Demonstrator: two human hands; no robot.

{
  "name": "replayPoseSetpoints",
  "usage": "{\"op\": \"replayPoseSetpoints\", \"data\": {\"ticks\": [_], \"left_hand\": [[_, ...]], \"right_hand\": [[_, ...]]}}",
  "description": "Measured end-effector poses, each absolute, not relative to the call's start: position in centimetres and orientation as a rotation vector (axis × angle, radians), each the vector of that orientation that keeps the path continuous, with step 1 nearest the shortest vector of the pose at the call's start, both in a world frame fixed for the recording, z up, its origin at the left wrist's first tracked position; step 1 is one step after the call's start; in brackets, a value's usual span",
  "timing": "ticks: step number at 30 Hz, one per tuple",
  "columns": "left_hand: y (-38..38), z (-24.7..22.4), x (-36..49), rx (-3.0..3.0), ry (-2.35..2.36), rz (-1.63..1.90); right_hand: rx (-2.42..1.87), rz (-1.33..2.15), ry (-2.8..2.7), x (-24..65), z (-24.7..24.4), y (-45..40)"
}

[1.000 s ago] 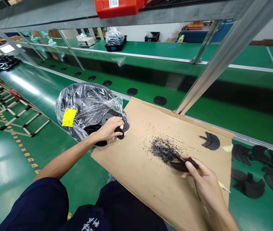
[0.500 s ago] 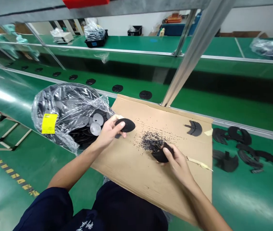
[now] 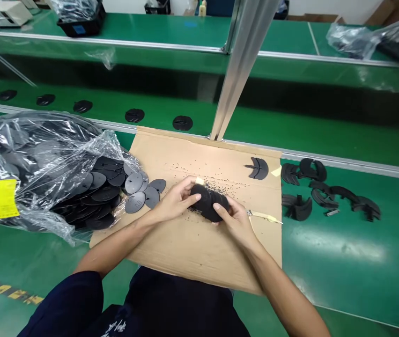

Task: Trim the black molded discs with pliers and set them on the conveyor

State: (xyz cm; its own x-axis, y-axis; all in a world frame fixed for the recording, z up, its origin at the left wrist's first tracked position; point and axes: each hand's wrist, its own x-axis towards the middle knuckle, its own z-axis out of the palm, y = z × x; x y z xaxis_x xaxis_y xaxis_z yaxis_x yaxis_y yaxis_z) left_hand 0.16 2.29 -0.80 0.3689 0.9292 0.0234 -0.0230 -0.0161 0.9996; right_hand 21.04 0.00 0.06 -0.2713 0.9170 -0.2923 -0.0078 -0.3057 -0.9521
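Between finger and thumb, my left hand (image 3: 180,199) grips a black oval disc (image 3: 201,196). My right hand (image 3: 236,217) is closed on a black curved plate (image 3: 217,206), and the two parts meet or overlap in front of me. A light wrap covers one left fingertip. Beneath the hands, small black pellets (image 3: 217,187) lie scattered on a cardboard sheet (image 3: 171,248), partly hidden by the parts. A crescent-shaped black part with a thin stem (image 3: 259,168) rests at the sheet's far right. Close to my right hand lies a thin pale tool with a metal tip (image 3: 264,216).
A clear plastic bag (image 3: 45,154) of black discs with a yellow label (image 3: 1,199) spills open at left. Loose curved black parts (image 3: 299,208) lie on the green table at right. A metal post (image 3: 236,70) rises behind the cardboard. Black discs (image 3: 134,115) line the green belt.
My hands have come together, bringing the disc and the curved plate into contact or overlap over the pellets. The camera view has shifted to the right and down.
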Motion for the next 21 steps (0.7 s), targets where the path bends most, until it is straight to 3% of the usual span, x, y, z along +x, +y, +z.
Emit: {"op": "replayPoseSetpoints", "data": {"ticks": [9,21], "left_hand": [[1.0,-1.3,0.9,1.669,1.170,0.992],[0.8,-1.2,1.2,1.970,1.089,1.120]], "right_hand": [[-1.374,1.560,-1.387,21.7,-1.8,-0.6],[-1.390,1.550,-1.375,21.7,-2.0,-1.0]]}}
